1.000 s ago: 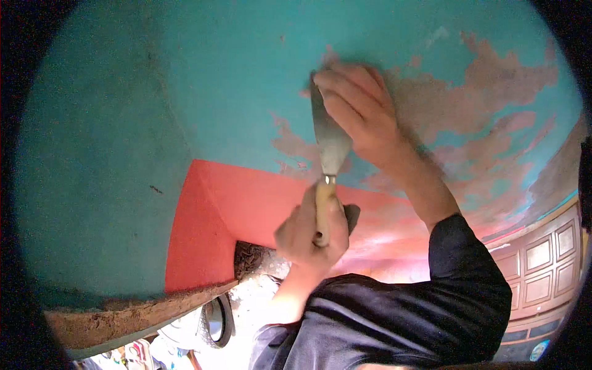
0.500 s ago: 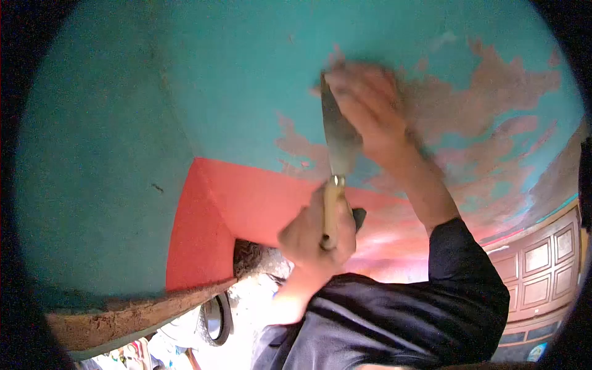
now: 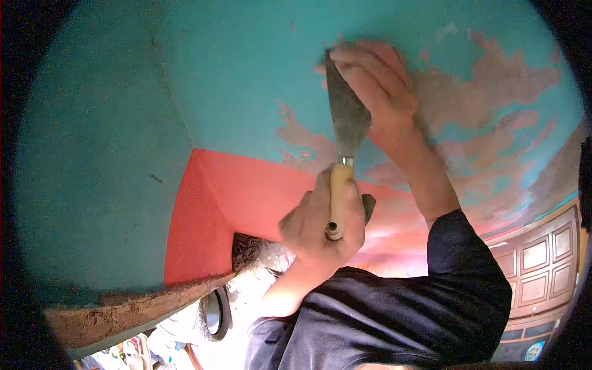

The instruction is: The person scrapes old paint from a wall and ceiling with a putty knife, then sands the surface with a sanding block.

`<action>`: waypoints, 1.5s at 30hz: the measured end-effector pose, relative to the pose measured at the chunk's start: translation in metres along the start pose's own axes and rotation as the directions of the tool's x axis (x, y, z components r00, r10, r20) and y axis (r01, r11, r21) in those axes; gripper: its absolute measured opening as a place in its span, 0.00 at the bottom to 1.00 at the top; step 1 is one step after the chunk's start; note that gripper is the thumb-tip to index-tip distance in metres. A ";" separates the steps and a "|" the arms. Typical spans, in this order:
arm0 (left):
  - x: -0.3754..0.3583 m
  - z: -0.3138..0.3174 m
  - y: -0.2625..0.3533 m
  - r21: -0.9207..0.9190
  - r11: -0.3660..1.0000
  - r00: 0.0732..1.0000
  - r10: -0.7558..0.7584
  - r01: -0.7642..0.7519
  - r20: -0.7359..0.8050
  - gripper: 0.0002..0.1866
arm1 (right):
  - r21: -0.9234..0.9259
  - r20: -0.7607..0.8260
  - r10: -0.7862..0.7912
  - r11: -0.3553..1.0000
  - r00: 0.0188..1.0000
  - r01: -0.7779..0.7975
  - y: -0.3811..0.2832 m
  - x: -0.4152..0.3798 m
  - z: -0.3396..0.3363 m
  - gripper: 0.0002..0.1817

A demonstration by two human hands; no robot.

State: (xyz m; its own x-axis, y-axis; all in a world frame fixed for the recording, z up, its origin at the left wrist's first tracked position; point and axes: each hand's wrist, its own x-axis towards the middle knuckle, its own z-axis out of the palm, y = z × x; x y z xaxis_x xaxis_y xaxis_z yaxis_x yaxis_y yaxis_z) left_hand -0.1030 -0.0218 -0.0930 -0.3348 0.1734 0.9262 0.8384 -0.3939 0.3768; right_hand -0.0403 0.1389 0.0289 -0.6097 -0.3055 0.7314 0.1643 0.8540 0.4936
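My left hand is closed round the pale handle of a putty knife, near the middle of the view. Its grey blade points up along the turquoise wall. Over the blade's right edge lies my right hand, fingers stretched toward the blade's tip and the back of the hand facing me. Its thumb is hidden. A small dark piece sticks out behind my left hand. Around the blade, the wall has pinkish-brown patches where the turquoise is broken up.
A red-painted recess lies left of my hands, with a rough ledge below it. Beneath the ledge are a round dark-rimmed object and cluttered items. A panelled wooden door stands at the right.
Both hands and the putty knife have moved a little upward along the wall, the handle also slightly rightward. The grip on the handle stays the same.
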 end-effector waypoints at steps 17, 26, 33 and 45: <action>0.031 -0.012 0.017 0.051 0.997 0.998 -0.066 0.066 0.004 0.13 | -0.022 -0.020 0.030 0.999 0.999 -0.031 0.008 0.014 -0.008 0.15; 0.033 -0.012 0.017 -0.063 0.991 0.989 -0.114 0.120 0.090 0.17 | -0.006 0.050 0.058 0.998 0.997 -0.057 0.012 0.017 -0.015 0.18; 0.030 -0.006 0.020 0.111 0.994 0.999 -0.016 0.012 0.032 0.17 | 0.006 0.051 0.041 0.999 0.998 -0.041 0.006 -0.006 -0.008 0.16; 0.035 -0.016 0.010 0.002 0.991 0.991 -0.135 0.135 0.025 0.09 | -0.019 -0.038 -0.014 1.000 0.999 0.013 0.006 0.023 0.003 0.16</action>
State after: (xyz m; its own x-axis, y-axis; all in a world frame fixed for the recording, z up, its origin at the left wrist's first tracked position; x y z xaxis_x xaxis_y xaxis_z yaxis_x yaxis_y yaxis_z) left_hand -0.1127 -0.0343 -0.0569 -0.4339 0.2478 0.8662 0.7865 -0.3647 0.4983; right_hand -0.0556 0.1379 0.0472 -0.5818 -0.3334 0.7419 0.1711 0.8415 0.5124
